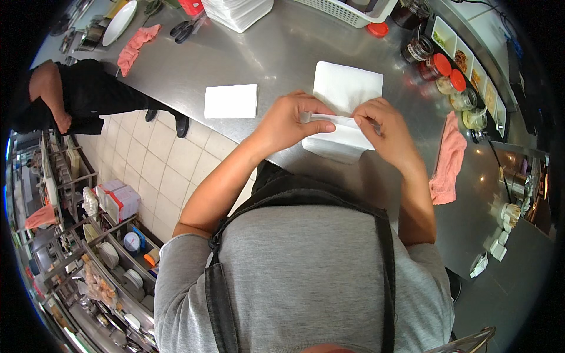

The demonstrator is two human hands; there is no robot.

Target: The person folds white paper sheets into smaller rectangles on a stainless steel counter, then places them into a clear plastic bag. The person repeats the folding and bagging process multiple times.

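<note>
Just over the near edge of the steel counter, a white paper napkin (348, 86) lies partly unfolded, its far half flat on the metal. My left hand (293, 119) has its thumb and fingers around the left end of a raised fold in the paper. At the fold's right end, my right hand (384, 125) pinches the paper between thumb and fingers. The near part of the napkin hangs toward me, and its layers are partly hidden by my fingers. To the left, a folded white napkin (230, 101) lies flat, apart from both hands.
A stack of white napkins (238, 11), scissors (183, 31) and a pink cloth (137, 48) lie farther back. Jars with red lids (437, 66) and another pink cloth (449, 161) line the right. At left stands another person (88, 95); shelves (110, 247) hold dishes.
</note>
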